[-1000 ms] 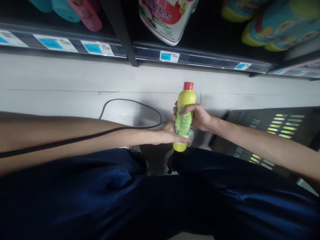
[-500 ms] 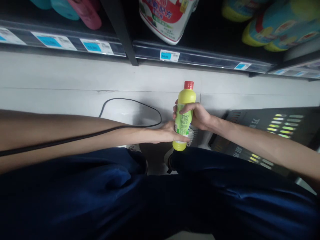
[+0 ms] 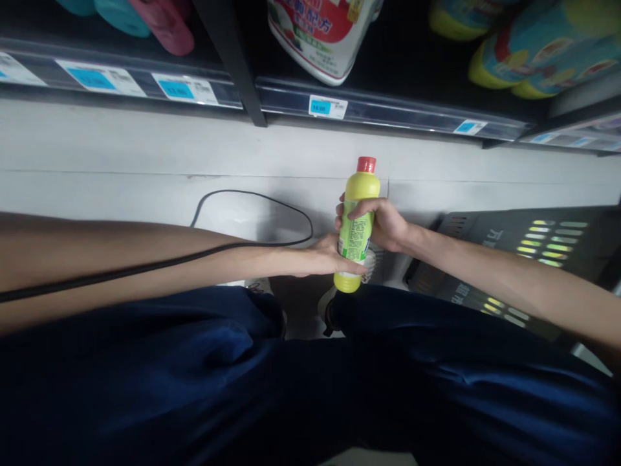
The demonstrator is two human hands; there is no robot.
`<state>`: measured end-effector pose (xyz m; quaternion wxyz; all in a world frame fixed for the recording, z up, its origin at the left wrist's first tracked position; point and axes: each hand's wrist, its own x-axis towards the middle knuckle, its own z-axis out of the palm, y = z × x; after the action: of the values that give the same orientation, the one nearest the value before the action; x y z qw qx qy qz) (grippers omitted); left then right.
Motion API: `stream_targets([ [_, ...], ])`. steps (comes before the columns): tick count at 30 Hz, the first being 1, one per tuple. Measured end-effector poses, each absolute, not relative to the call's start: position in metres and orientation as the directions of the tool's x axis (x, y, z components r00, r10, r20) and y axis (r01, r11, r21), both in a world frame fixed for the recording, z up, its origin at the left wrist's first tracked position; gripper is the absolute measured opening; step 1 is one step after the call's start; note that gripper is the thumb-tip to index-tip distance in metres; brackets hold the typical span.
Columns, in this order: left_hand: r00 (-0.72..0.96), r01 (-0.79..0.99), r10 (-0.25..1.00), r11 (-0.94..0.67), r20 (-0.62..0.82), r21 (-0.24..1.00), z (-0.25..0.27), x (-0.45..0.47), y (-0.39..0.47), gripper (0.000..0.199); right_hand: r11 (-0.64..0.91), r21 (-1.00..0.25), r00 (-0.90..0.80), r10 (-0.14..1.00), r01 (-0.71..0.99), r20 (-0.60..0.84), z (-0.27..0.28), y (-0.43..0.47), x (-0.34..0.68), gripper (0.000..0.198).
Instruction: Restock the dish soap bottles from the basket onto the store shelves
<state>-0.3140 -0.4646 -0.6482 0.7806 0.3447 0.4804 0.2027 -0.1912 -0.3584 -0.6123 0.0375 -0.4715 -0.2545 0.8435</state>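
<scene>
A yellow plastic bottle [image 3: 363, 188] with a red cap and a green printed label is held above the floor, its cap pointing toward the shelf. My left hand [image 3: 327, 256] grips it near the base, thumb across the lower label. Higher up, my right hand [image 3: 383, 223] wraps around the bottle from the right, with its thumb over the label's top and fingertips showing on the left side. The undersides of both grips are hidden. Small text covers the label, too fine to read.
Ahead runs a dark shelf [image 3: 407, 123] with price tags, a large white jug [image 3: 320, 45], blue-and-yellow bottles [image 3: 509, 58] and a pink bottle [image 3: 167, 26]. A grey slotted crate [image 3: 499, 243] stands at right. A black cable [image 3: 262, 195] loops past my left arm.
Almost nothing differs. Both hands keep the same hold on the bottle, and the view has shifted only very slightly.
</scene>
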Motion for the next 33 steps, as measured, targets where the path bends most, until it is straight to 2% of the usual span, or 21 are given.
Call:
stream_targets([
  [9,0.422,0.033,0.668,0.664,-0.613,0.747,-0.661,-0.309,-0.468,0.091,-0.867,-0.466,-0.549,0.307,0.174,-0.777,-0.613,-0.358,-0.191,0.032],
  [15,0.449,0.000,0.659,0.676,-0.604,0.737,-0.662,-0.309,-0.469,0.078,-0.872,-0.458,-0.541,0.306,0.171,-0.784,-0.612,-0.358,-0.192,0.032],
  [23,0.456,-0.004,0.670,0.659,-0.585,0.752,-0.662,-0.309,-0.467,0.070,-0.870,-0.461,-0.532,0.310,0.177,-0.788,-0.612,-0.357,-0.192,0.032],
  [28,0.445,0.017,0.666,0.662,-0.599,0.749,-0.663,-0.308,-0.467,0.076,-0.872,-0.457,-0.533,0.307,0.173,-0.788,-0.613,-0.357,-0.192,0.032],
  [33,0.460,0.006,0.658,0.669,-0.596,0.743,-0.663,-0.309,-0.467,0.071,-0.874,-0.459,-0.543,0.310,0.162,-0.781,-0.614,-0.358,-0.191,0.031],
])
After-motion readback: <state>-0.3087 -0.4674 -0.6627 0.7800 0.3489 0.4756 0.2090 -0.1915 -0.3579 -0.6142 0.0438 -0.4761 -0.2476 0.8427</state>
